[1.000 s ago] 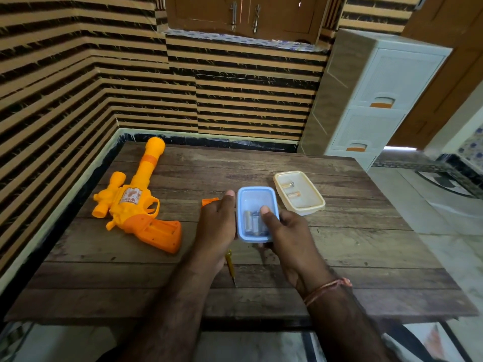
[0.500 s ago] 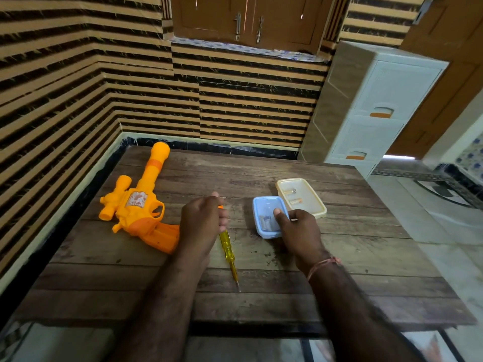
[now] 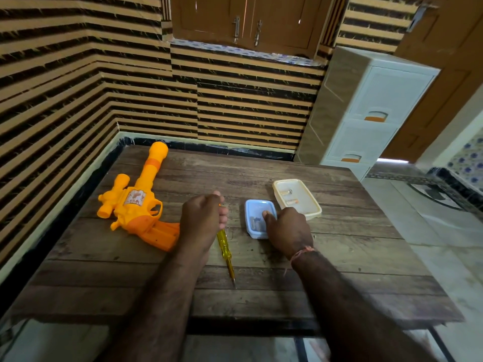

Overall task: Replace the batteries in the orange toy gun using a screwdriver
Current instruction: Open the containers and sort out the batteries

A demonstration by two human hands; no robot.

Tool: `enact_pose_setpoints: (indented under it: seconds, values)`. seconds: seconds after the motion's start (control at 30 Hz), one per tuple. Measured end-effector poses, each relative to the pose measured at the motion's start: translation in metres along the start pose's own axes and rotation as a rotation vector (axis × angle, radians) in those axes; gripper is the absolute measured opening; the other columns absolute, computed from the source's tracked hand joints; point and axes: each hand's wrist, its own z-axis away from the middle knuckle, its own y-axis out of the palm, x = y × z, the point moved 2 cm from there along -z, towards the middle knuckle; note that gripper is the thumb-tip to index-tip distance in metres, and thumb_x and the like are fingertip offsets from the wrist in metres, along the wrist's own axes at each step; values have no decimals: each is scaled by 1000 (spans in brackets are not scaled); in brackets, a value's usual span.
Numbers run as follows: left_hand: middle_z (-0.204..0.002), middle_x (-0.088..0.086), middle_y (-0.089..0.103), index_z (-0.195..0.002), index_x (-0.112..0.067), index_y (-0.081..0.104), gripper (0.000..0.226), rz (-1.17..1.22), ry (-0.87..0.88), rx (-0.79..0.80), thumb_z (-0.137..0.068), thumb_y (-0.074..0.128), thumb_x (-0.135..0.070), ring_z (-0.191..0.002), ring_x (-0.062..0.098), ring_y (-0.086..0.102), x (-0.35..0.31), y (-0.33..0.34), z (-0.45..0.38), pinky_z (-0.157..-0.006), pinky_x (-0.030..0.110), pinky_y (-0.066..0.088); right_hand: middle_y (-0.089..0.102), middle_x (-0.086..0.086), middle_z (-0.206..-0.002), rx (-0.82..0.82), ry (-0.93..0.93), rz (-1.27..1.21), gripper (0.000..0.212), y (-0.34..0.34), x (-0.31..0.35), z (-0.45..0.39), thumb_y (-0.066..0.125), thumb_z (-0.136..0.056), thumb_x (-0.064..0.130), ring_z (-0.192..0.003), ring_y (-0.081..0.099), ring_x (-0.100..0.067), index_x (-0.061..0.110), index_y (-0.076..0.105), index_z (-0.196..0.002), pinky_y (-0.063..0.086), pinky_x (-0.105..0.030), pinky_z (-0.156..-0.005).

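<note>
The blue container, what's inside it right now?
The blue container holds a few small cylindrical batteries lying at its near end. The right hand covers its near right corner, so anything there is hidden.

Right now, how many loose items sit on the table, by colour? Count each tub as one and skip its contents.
Orange: 1, the toy gun
Yellow: 1, the screwdriver, held in the left hand
Blue: 1, the blue tub, touched by the right hand
Cream: 1, the cream tub
Total: 4
</note>
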Motion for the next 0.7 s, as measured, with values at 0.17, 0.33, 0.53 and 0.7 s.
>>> enact_pose_setpoints:
  seconds: [0.17,0.33,0.53,0.7]
  values:
    - [-69,6,64,-84,-11,65,23,0,12,-6,-100,53,-24,-62,16,58,-1,0,3,-59,30,48,66,-16,-115,31,-19,68,50,-7,4,0,54,-92,54,-105,63,-32,8,61,-112,46,-32,-78]
    - [-67,6,62,-83,-11,64,24,13,26,-1,-100,54,-24,-62,17,58,0,0,5,-58,30,48,68,-16,-110,34,-36,71,51,-9,0,5,54,-91,56,-101,64,-33,8,62,-107,46,-32,-76]
    - [-65,5,61,-83,-10,64,24,21,35,7,-100,53,-23,-61,16,56,0,2,8,-55,28,46,68,-17,-110,22,-40,43,49,-10,-4,12,54,-92,54,-102,63,-35,7,61,-104,40,-30,-71]
    - [-68,6,62,-85,-9,65,24,22,35,2,-100,53,-24,-62,16,57,-1,2,8,-55,27,48,69,-15,-103,5,-44,56,49,-9,-7,9,55,-91,56,-96,65,-33,8,64,-100,42,-29,-69]
